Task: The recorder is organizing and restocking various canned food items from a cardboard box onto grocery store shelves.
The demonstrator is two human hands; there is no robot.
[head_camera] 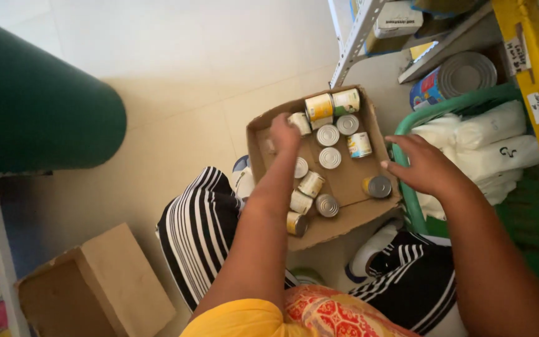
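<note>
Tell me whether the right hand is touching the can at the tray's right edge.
Apart. The head view shows bare cardboard between the right hand and the can in the tray.

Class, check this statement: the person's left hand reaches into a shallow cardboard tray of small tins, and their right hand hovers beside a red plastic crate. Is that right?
Not quite: in the head view the plastic crate beside the right hand is green, not red. The left hand does reach into the shallow cardboard tray of small tins.

The left hand (284, 132) is covering whatever its fingers are closing on; just beneath its forearm, a can (296, 223) is lying half hidden.
</note>
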